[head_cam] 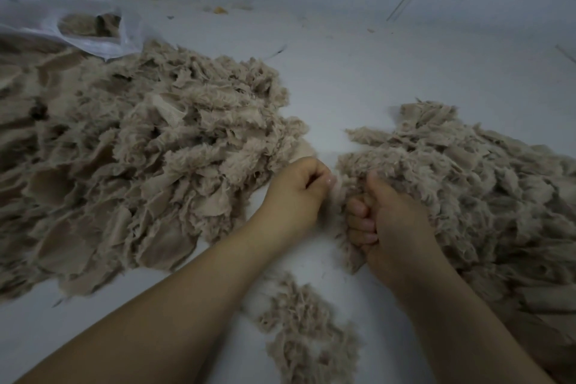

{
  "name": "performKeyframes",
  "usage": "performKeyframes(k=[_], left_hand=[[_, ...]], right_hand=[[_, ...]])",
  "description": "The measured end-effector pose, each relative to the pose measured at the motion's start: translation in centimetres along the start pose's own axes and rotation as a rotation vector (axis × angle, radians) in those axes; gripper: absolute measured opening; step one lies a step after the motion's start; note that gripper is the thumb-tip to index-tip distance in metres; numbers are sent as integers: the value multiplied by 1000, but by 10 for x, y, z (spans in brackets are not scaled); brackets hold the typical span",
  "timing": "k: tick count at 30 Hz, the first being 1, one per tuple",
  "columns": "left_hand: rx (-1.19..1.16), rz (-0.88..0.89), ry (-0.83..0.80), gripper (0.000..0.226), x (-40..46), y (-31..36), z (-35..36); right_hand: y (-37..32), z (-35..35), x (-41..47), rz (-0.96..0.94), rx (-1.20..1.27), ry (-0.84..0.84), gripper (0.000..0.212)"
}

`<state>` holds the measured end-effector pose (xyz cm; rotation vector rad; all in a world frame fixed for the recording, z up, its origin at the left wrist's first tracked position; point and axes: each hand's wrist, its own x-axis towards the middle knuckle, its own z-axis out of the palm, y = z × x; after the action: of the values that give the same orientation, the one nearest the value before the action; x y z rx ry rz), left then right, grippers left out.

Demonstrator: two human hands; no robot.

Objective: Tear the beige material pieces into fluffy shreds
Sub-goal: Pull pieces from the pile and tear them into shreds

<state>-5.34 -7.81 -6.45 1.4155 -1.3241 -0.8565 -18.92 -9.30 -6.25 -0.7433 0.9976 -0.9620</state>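
Two bare hands work a piece of beige material (346, 193) between them above a white table (358, 78). The left hand (296, 193) has its fingers curled, thumb and forefinger pinching one furry edge of the piece. The right hand (386, 221) is clenched in a fist round the other end of the same piece, knuckles facing left. The two hands sit close together, just apart, with the piece stretched across the small gap.

A broad heap of beige pieces (134, 165), many lying flat side up, spreads over the left of the table and touches the left hand's far side. A second heap of fluffier beige shreds (467, 184) lies on the right, under and behind the right hand. A smaller clump of shreds (308, 330) rests on the table between the two forearms. At the far left, a white plastic bag (62, 19) lies open, with more beige material showing in its mouth.
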Motion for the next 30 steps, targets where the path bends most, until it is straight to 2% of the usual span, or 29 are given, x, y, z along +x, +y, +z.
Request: performKeyframes(k=[2, 5, 7, 10, 12, 15, 20, 22, 24, 27, 28, 30], left_hand=[[-163, -53, 0, 28, -2, 3, -2], [-331, -99, -38, 26, -6, 7, -3], [-370, -72, -24, 29, -9, 6, -1], [-548, -29, 38, 33, -8, 4, -6], [-593, -10, 64, 29, -7, 3, -12], [-310, 90, 128, 24, -7, -1, -13], [283, 467, 186, 20, -14, -3, -4], [416, 615, 142, 18, -14, -4, -4], [473, 692, 110, 13, -16, -3, -3], [289, 631, 118, 7, -19, 0, -3], [165, 547, 150, 3, -20, 2, -3], [-104, 290, 201, 12, -18, 5, -4]], right_hand=[[-1, 1, -1, 4, 6, 12, 58], [-2, 1, -1, 6, 34, 17, 42], [-2, 0, -1, 4, 29, 18, 38], [-2, 0, -1, 6, 30, 27, 37], [-2, -1, 0, 8, 43, 31, 37], [-1, -2, -1, -19, 23, -19, 30], [2, -4, -6, -123, -132, -112, 27], [2, -3, -8, -138, -156, -128, 34], [2, -2, -9, -144, -166, -137, 39], [3, -3, -7, -134, -152, -128, 42], [3, -3, -5, -130, -143, -123, 43], [3, -4, -4, -122, -128, -121, 46]])
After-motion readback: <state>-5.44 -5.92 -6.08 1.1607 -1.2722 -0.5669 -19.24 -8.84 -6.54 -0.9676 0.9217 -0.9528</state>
